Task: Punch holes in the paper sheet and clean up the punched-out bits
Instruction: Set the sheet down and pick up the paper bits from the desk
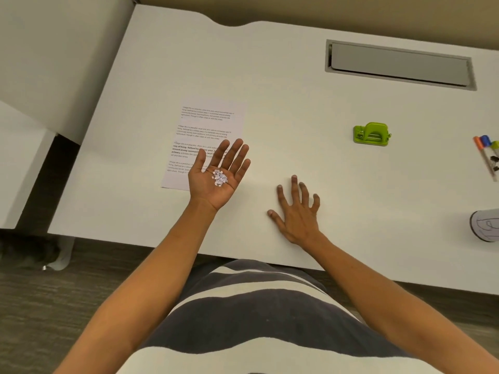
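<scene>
My left hand (218, 174) is held palm up over the lower right corner of the printed paper sheet (208, 130), fingers spread. A small heap of white punched-out bits (220, 178) rests in its palm. My right hand (297, 211) lies flat, palm down, on the white desk (270, 98) to the right of the sheet, fingers apart, holding nothing. The green hole punch (372, 133) stands on the desk further right and away from both hands.
A grey cable tray cover (399, 64) is set into the desk at the back right. Coloured markers (486, 149) lie at the right edge, and a white cup (486, 225) stands below them. The desk's front edge runs just before my body.
</scene>
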Motion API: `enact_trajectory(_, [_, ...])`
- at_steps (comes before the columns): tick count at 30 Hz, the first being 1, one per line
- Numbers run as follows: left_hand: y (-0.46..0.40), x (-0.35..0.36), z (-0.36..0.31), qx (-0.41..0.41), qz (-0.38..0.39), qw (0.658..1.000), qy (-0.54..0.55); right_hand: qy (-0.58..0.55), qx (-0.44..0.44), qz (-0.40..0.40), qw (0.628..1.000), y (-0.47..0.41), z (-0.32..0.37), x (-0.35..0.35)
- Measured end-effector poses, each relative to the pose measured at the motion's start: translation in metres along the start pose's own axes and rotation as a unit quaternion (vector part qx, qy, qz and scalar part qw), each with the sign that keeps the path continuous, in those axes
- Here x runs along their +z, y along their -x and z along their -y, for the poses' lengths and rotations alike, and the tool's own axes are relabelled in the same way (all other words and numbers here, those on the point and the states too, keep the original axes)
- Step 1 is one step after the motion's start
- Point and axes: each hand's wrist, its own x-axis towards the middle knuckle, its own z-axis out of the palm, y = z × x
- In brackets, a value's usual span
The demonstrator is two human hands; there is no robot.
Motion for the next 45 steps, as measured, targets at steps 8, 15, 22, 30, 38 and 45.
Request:
enact_trajectory(8, [-0.006, 0.009, 0.013, -0.013, 0.010, 1.000, -0.001, -0.227, 0.112, -0.163, 0.954, 0.014, -0.034, -0.009])
enact_trajectory(15, [-0.007, 0.013, 0.025, -0.023, 0.014, 1.000, -0.001, -0.312, 0.119, -0.116, 0.936, -0.003, -0.036, -0.019])
enact_trajectory(22, [-0.005, 0.013, 0.027, -0.015, 0.015, 1.000, -0.005, -0.346, 0.133, -0.084, 0.925, -0.035, -0.025, -0.040])
enact_trajectory(30, [-0.004, 0.011, 0.030, -0.005, 0.007, 1.000, 0.000, -0.333, 0.044, -0.063, 0.940, -0.028, -0.031, -0.040])
enact_trajectory(38, [-0.005, 0.011, 0.030, -0.001, 0.005, 1.000, -0.006, -0.274, 0.065, -0.120, 0.952, -0.025, -0.001, -0.032])
enact_trajectory(45, [-0.004, 0.013, 0.031, -0.004, 0.006, 1.000, -0.006, -0.171, 0.026, -0.165, 0.971, -0.025, 0.001, -0.029])
